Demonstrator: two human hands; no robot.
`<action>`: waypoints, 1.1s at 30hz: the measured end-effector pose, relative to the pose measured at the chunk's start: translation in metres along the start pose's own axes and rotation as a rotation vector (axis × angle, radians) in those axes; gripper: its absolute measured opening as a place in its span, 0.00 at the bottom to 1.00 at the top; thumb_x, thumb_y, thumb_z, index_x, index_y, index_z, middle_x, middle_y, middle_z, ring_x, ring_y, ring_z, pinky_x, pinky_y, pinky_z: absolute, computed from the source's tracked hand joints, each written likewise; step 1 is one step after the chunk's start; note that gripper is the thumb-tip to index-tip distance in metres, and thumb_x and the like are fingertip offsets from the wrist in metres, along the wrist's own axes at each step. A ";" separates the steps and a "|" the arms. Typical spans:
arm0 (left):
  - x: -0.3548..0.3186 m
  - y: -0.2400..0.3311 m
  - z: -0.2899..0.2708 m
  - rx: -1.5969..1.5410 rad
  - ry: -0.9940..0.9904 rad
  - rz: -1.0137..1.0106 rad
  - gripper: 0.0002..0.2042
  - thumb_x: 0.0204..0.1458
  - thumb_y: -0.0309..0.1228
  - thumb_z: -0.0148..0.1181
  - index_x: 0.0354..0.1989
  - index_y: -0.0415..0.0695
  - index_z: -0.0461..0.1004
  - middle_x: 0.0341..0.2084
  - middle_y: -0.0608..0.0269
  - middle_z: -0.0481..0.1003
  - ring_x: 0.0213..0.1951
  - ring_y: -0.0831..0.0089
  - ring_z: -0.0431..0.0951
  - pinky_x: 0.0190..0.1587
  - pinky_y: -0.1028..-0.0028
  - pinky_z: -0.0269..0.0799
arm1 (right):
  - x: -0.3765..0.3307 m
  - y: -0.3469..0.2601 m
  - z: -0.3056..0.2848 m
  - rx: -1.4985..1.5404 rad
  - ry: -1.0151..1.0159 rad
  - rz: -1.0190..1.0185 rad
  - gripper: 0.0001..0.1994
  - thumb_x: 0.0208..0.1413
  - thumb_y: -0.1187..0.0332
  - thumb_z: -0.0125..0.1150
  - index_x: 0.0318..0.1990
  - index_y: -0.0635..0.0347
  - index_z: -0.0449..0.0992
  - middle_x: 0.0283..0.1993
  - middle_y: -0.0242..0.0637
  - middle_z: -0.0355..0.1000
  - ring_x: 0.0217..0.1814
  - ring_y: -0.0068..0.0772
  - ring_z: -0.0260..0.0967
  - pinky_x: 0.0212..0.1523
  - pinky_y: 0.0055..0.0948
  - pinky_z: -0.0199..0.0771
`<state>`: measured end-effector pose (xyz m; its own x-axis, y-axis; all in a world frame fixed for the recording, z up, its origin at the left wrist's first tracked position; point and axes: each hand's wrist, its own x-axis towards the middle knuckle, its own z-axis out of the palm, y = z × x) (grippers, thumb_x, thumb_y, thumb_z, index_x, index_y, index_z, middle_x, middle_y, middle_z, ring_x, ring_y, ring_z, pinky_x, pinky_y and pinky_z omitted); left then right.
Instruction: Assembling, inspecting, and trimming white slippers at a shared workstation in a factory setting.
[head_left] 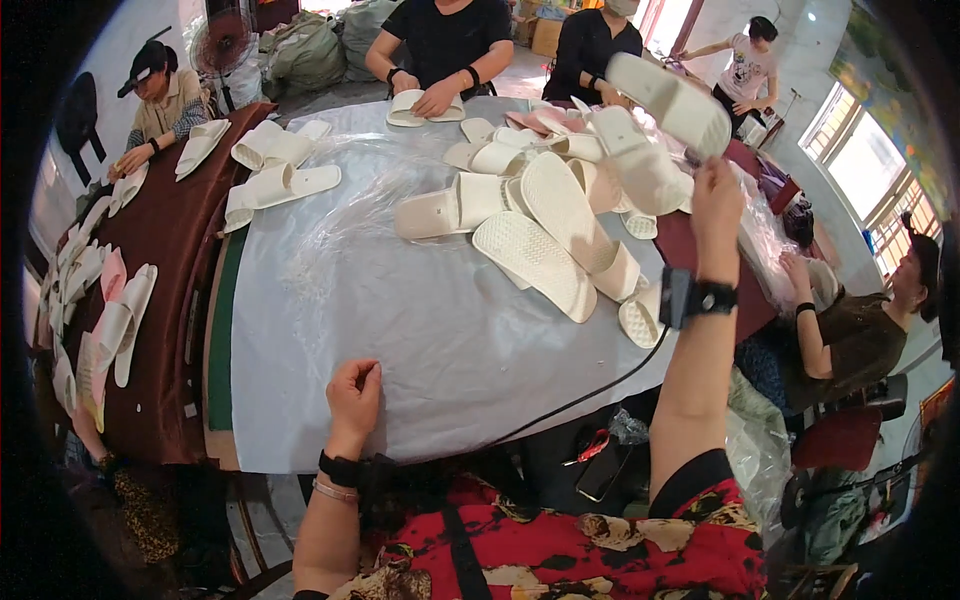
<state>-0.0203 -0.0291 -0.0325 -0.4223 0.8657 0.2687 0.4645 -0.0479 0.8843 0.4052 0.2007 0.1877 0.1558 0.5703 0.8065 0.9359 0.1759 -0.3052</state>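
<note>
My right hand (pixel 718 205) is raised at the right of the table, its fingers closed on the end of a cream slide sandal (pixel 680 105) held up in the air. Below and left of it lies a heap of cream slide sandals (pixel 555 210), some soles up, some on their sides. One pale sandal (pixel 435 215) points left at the heap's edge. Near the table's front edge, my left hand (pixel 355 395) is curled into a loose fist, with nothing visible in it. Dark bands with devices sit on both wrists.
A grey sheet (pixel 300 380) covers the table, with crumpled clear plastic (pixel 350 200) on it. More sandals (pixel 285 190) lie at the left, some on a brown-covered table (pixel 160 390). A black cable (pixel 590 410) trails from my right wrist. Several co-workers sit or stand around.
</note>
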 end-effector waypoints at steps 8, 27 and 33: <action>0.004 -0.004 -0.012 0.114 -0.034 -0.028 0.09 0.50 0.31 0.58 0.34 0.38 0.77 0.31 0.51 0.77 0.33 0.58 0.78 0.38 0.67 0.73 | -0.186 -0.136 0.026 0.226 -0.998 -0.530 0.10 0.52 0.63 0.56 0.36 0.60 0.73 0.29 0.49 0.72 0.36 0.51 0.71 0.36 0.45 0.71; 0.114 -0.049 -0.368 0.672 1.351 -0.145 0.32 0.43 0.40 0.65 0.53 0.31 0.63 0.50 0.39 0.67 0.54 0.44 0.65 0.57 0.55 0.59 | -0.318 -0.213 0.006 0.479 -1.061 -0.817 0.28 0.46 0.55 0.64 0.55 0.54 0.69 0.64 0.48 0.56 0.68 0.55 0.48 0.61 0.64 0.47; 0.109 -0.091 -0.416 -0.491 0.805 -0.555 0.19 0.50 0.34 0.60 0.48 0.39 0.68 0.40 0.56 0.73 0.37 0.61 0.77 0.41 0.65 0.71 | -0.322 -0.210 0.006 0.474 -1.055 -0.792 0.27 0.47 0.55 0.63 0.54 0.53 0.69 0.64 0.46 0.57 0.68 0.54 0.48 0.61 0.64 0.45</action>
<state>-0.4326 -0.1378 0.0749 -0.9450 0.2575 -0.2018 -0.2337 -0.0999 0.9672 0.1567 -0.0144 -0.0111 -0.8624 0.4829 0.1518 0.4352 0.8605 -0.2650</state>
